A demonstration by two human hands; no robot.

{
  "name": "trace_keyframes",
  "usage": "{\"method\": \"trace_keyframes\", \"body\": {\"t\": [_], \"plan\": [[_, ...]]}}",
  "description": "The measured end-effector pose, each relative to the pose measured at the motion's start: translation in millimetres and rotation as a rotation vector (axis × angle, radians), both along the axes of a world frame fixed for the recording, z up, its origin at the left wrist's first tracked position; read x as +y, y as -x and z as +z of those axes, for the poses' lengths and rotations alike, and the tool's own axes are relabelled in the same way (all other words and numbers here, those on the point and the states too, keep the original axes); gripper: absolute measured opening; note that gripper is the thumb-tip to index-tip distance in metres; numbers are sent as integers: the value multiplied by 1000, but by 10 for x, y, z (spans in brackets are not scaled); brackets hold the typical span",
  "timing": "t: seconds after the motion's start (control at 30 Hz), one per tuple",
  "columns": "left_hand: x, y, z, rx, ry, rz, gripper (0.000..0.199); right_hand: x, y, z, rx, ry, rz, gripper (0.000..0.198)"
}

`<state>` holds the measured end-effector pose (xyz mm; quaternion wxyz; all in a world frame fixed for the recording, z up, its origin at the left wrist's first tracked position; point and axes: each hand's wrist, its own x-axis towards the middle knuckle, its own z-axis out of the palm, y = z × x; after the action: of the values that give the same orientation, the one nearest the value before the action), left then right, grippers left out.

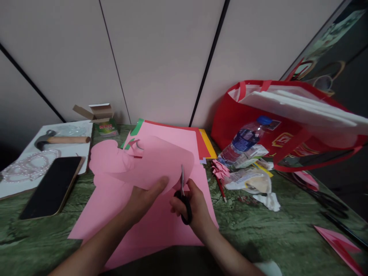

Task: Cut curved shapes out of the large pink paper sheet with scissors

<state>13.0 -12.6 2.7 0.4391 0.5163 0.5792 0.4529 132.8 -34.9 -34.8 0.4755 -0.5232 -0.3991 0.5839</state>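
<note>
Evidently partway through a pink sheet (169, 161)

From where I stand, the sheet is held up over more pink paper (175, 234) in the middle of the green table (244, 234). The left hand (146, 197) pinches its near edge, thumb on top, fingers hidden beneath. The right hand (195, 203) curls round the black handles of the scissors (184, 196), whose blades are at the sheet's right part; I cannot tell how far apart they stand. Rounded edges to the left suggest some cutting is done, while the broad right part looks mostly whole, so I'd judge a good deal remains. A flower (220, 169), apparently finished, lies to the right, just beside the bottle (244, 142).
</note>
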Motion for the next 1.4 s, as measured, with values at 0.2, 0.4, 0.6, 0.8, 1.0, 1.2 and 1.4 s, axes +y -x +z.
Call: {"method": "trace_keyframes", "body": {"t": [0.2, 0.4, 0.6, 0.8, 1.0, 1.2, 1.4], "plan": [[14, 51, 34, 12, 64, -98, 20, -3, -23, -82, 10, -86, 70, 44], [53, 107, -4, 16, 36, -167, 22, 25, -23, -87, 93, -109, 61, 52], [37, 79, -33, 11, -22, -230, 31, 40, -13, -34, 196, -140, 66, 55], [47, 110, -31, 21, -13, -263, 31, 27, -29, -13, 156, -130, 72, 52], [66, 138, -62, 22, -46, -263, 33, 25, -22, 31, 142, -108, 65, 57], [68, 162, -91, 22, -35, -279, 33, 24, -25, 30, 111, -103, 68, 60], [70, 164, -104, 17, -31, -262, 37, 23, -26, 28, 89, -114, 58, 58]]}}
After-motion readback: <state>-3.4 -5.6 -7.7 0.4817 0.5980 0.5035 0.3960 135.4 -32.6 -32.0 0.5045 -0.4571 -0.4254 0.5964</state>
